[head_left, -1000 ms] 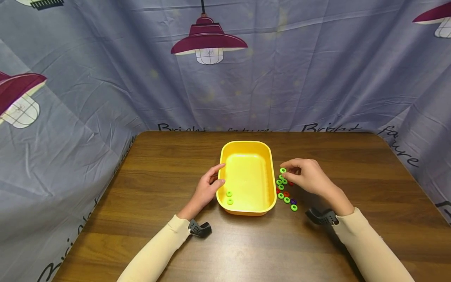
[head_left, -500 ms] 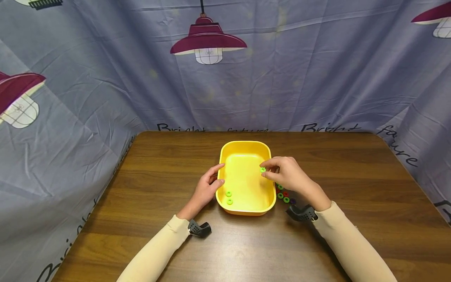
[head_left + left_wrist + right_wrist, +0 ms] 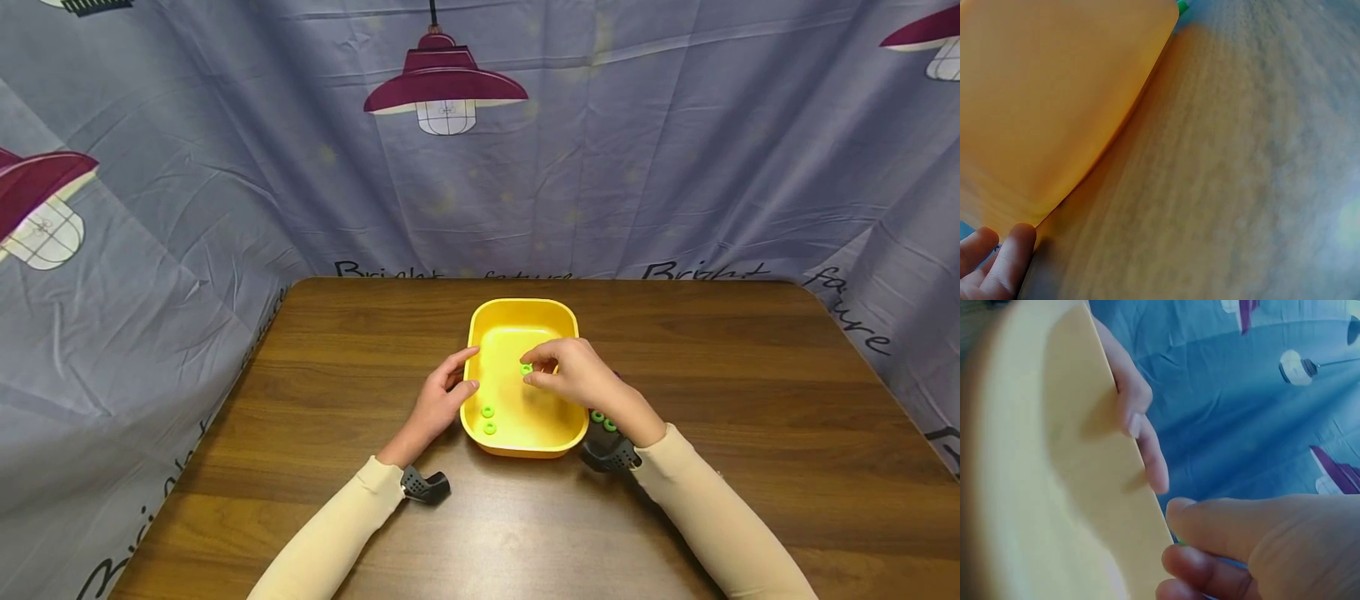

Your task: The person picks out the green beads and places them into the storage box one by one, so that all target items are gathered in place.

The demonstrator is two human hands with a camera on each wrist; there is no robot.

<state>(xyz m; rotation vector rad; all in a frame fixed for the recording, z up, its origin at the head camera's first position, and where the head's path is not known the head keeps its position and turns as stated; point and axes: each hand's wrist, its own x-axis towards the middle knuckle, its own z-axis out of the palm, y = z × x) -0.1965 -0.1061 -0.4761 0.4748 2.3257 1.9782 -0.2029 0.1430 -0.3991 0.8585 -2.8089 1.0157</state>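
"Where do we find the green ring?"

"Over the middle of the yellow tub, inside its four walls. We have it pinched between thumb and forefinger of the right hand, which reaches in across the tub's right edge. How far above the floor it sits, we can't tell."

"And what lies in the tub?"

"A pair of green rings, one just behind the other, by the near-left corner. At the left edge our left hand rests on the rim, thumb and forefinger spread apart, seemingly to steady it."

"So which step are we on?"

"The placing, we'd judge: the ring is in over the tub but not yet let go. The next move seems to call for lowering it to the floor and easing the fingertips apart, perhaps beside the pair if we want them grouped."

"Any left outside?"

"We can make out loose green rings on the wooden table, just off the tub's near-right corner; our forearm may hide more. Past the table's far edge hangs the lamp-print curtain."
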